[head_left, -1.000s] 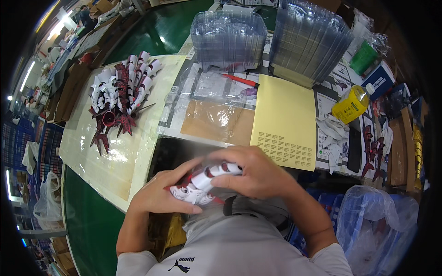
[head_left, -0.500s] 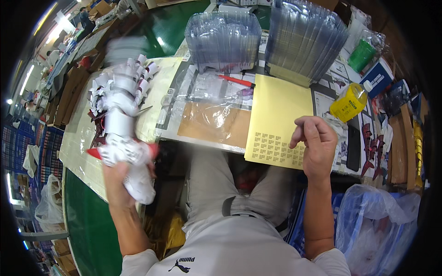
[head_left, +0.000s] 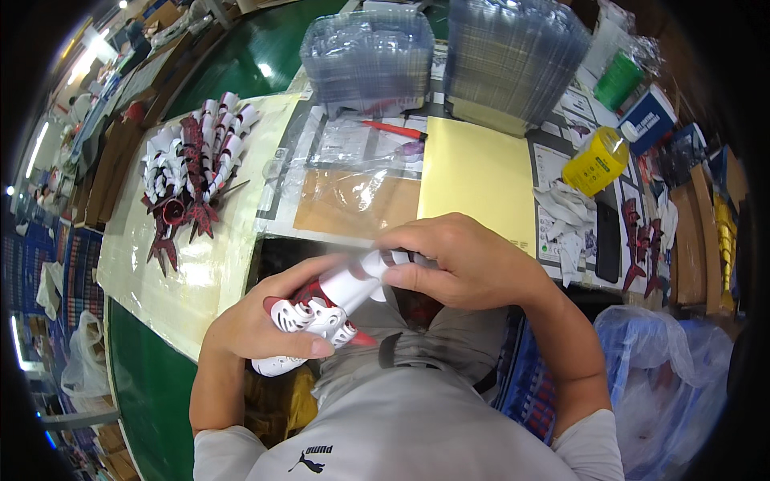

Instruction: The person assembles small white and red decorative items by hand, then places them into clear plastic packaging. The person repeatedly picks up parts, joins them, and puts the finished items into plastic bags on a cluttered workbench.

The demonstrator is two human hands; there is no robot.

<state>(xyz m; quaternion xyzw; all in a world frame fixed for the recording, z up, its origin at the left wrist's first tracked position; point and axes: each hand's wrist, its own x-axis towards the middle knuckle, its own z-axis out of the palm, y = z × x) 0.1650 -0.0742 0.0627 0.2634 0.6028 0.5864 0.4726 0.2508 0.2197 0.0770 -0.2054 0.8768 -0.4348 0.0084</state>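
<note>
In front of my lap I hold a white jointed toy (head_left: 343,287) with red points and black markings on its head. My left hand (head_left: 261,322) is closed round the head end, its thumb lying along the patterned part. The fingers of my right hand (head_left: 473,263) pinch the toy's segmented body at the other end, partly hiding it. On the table to the left lies a bunch of similar white and dark red jointed toys (head_left: 196,160), their red tails toward me.
Stacks of clear plastic trays (head_left: 365,64) stand at the back. A yellow sheet (head_left: 477,172), a red pen (head_left: 393,130), white gloves (head_left: 565,212), a dark phone (head_left: 608,244) and a yellow bottle (head_left: 595,162) lie on the table. A plastic-lined blue bin (head_left: 654,385) is at lower right.
The toy has come from the left side to above my lap, its body now slanting right. My right hand has moved left from the yellow sheet and taken hold of it.
</note>
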